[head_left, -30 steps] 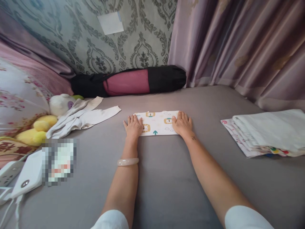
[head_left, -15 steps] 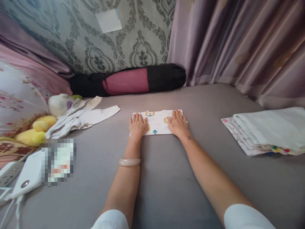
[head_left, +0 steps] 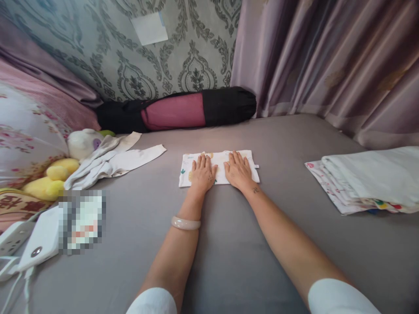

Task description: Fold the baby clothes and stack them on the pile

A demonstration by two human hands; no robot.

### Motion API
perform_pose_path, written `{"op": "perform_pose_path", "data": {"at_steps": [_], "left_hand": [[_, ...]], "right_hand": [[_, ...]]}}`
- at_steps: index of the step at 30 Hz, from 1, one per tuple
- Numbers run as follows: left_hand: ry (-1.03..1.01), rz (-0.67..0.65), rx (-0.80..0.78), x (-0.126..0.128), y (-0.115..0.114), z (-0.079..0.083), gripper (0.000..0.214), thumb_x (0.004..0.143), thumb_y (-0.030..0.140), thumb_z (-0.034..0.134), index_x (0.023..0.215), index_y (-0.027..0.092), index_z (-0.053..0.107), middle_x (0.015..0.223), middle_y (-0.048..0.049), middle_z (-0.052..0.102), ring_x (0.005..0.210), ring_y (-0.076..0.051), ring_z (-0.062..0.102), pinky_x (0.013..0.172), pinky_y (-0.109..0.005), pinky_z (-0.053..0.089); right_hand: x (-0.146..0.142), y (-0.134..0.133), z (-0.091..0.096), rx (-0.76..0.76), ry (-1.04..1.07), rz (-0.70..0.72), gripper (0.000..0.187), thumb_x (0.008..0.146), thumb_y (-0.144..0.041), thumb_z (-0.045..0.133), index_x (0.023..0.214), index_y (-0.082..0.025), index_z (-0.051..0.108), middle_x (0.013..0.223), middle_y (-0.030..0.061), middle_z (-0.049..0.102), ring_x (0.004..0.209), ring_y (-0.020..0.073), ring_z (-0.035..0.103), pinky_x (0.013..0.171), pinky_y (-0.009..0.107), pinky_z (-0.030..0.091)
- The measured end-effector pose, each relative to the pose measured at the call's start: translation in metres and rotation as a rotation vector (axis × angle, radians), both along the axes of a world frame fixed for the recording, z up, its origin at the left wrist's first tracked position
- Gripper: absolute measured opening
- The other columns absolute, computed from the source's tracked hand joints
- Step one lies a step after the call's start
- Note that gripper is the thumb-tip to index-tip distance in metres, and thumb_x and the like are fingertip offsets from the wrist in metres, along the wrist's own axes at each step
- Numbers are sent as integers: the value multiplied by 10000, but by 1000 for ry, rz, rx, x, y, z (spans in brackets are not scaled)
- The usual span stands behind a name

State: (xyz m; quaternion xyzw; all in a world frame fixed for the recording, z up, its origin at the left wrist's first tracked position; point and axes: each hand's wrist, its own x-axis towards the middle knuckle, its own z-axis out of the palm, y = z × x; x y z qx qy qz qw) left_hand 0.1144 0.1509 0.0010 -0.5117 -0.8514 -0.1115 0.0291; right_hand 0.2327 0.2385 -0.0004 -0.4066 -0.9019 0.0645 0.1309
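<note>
A small folded white cloth (head_left: 186, 169) with printed figures lies flat on the grey bed sheet (head_left: 229, 244). My left hand (head_left: 203, 173), a pale bangle on its wrist, presses flat on the cloth's middle with fingers stretched out. My right hand (head_left: 238, 170) lies flat beside it, fingers spread, nearly touching the left. Both palms rest on the cloth and hold nothing.
A stack of folded white and printed cloths (head_left: 366, 179) sits at the right. White garments (head_left: 114, 159) and plush toys (head_left: 55, 174) lie at the left, with a white charger and cables (head_left: 29, 248). A black and maroon roll bag (head_left: 176, 110) lies against the wall; curtains (head_left: 327, 61) hang at the right.
Both hands have slid inward from the cloth's two ends to its middle, staying flat on it. The cloth's ends are uncovered now.
</note>
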Motion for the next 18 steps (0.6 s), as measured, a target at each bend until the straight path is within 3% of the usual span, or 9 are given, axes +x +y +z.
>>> {"op": "perform_pose_path", "data": {"at_steps": [9,13,18], "left_hand": [[-122,-10,27,-4,0,0,581,960,412,347,1449,100,384,1550,-169,307,1451,-291,243,1179,-499,172],[-293,3,308,-19,-2,3,468,942,347,418,1340,117,504,1412,-172,512,1333,-254,451,1122,-409,328],[-520,214,655,-45,-11,10,329,913,288,453,1148,137,626,1159,-156,678,1112,-237,624,987,-365,463]], "right_hand": [[1,1,3,-29,-45,0,582,983,-343,248,1479,-47,323,1566,154,272,1440,266,224,1162,455,146],[-6,-4,14,-74,-85,-29,574,978,-319,255,1475,-40,324,1568,170,257,1444,285,211,1157,498,147],[-28,-17,16,-70,-62,40,586,992,-372,232,1479,-61,329,1570,161,257,1453,274,187,1164,493,124]]}}
